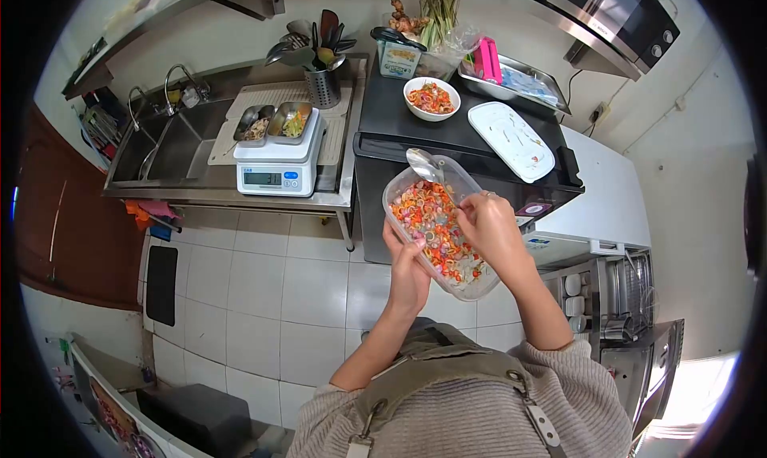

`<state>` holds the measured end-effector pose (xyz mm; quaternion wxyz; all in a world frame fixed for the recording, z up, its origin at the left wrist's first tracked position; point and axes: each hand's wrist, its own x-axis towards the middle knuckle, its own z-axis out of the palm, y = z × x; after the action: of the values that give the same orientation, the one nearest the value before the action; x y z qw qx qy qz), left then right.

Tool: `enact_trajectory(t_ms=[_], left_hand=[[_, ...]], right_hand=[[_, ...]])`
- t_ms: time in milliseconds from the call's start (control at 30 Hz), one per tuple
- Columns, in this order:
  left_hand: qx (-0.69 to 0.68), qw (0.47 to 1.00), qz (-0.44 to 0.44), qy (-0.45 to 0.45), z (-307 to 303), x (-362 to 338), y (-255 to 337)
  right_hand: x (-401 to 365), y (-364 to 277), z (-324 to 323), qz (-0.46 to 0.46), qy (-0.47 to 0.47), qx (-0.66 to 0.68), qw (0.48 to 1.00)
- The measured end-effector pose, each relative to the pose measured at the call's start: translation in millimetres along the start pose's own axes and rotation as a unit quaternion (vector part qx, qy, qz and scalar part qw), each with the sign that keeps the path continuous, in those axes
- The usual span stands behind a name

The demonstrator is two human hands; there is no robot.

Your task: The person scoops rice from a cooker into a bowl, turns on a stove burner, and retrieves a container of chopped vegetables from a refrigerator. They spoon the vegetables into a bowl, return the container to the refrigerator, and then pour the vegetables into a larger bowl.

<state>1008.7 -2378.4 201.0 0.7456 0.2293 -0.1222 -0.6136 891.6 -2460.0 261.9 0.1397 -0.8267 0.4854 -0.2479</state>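
Observation:
My left hand [409, 268] grips the near left side of a clear plastic container [389, 193], its thumb over the rim. Inside lie sliced red and orange chillies and shallot-like rings [435, 222], with bare plastic showing toward the near end. My right hand [489, 228] is over the container's right side, fingers closed around the handle end of a metal spoon [425, 165]. The spoon's bowl points away from me, by the far left rim. Beyond the container, a white bowl [431, 116] of similar sliced chillies and a white lid [511, 141] with scraps on it rest on the black top.
To the left, a digital scale [278, 173] carries two small metal pans [289, 122] of food beside the sink [188, 146]. A utensil holder [323, 89] stands behind. At the back right are a metal tray [551, 87] and, overhead, a microwave [611, 19].

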Motion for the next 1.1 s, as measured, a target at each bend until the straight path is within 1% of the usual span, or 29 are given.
enact_trajectory(t_ms=[67,167,233,267,333,367,400,467,500,533,567,633,733,800,867,933,1000,1067,1100], left_hand=[[0.003,1.000,0.008,-0.008,5,4,1],[0.001,1.000,-0.001,-0.005,9,11,2],[0.006,1.000,0.001,0.003,1,16,-2],[0.007,1.000,0.002,0.004,-4,17,-4],[0.024,0.999,0.013,0.033,-13,15,-6],[0.016,0.999,-0.006,0.048,-17,12,-3],[0.017,0.999,-0.006,0.048,-19,8,1],[0.008,0.997,-0.013,0.077,-24,1,7],[0.009,0.997,0.016,0.080,-32,0,6],[0.009,0.997,0.017,0.080,-37,-2,7],[0.003,0.996,0.030,0.087,-42,-4,8],[0.004,0.993,0.055,0.104,-48,-3,10],[0.008,0.990,0.073,0.123,-53,-5,12],[0.019,0.989,0.074,0.127,-50,-8,12],[0.013,0.988,0.080,0.132,-46,-8,11],[-0.011,0.990,0.072,0.123,-41,-8,11],[-0.007,0.993,0.055,0.108,-38,-7,9],[-0.003,0.993,0.050,0.102,-33,-5,9],[-0.003,0.994,0.046,0.099,-31,-5,9]], right_hand=[[7,-4,-5,0.004,-0.005,0.016,1.000],[23,-6,-18,-0.014,-0.016,0.027,0.999],[38,-8,-37,-0.023,-0.013,0.075,0.997],[49,-5,-46,-0.029,-0.019,0.061,0.998],[74,4,-61,-0.046,-0.015,0.032,0.998],[91,12,-63,-0.061,-0.015,0.008,0.998],[109,24,-63,-0.077,-0.016,-0.017,0.997],[141,55,-51,-0.084,-0.010,-0.032,0.996],[156,72,-44,-0.113,-0.019,-0.059,0.992],[168,83,-39,-0.141,-0.029,-0.087,0.986],[178,93,-34,-0.142,-0.029,-0.088,0.986],[192,106,-29,-0.161,-0.062,-0.079,0.982],[205,120,-24,-0.171,-0.088,-0.074,0.978],[210,131,-19,-0.162,-0.102,-0.076,0.979],[213,139,-15,-0.176,-0.087,-0.046,0.979],[206,138,-28,-0.174,-0.095,-0.030,0.980],[195,137,-44,-0.145,-0.045,-0.031,0.988],[176,143,-68,-0.127,-0.040,-0.035,0.990],[165,149,-78,-0.071,-0.037,-0.034,0.996]])
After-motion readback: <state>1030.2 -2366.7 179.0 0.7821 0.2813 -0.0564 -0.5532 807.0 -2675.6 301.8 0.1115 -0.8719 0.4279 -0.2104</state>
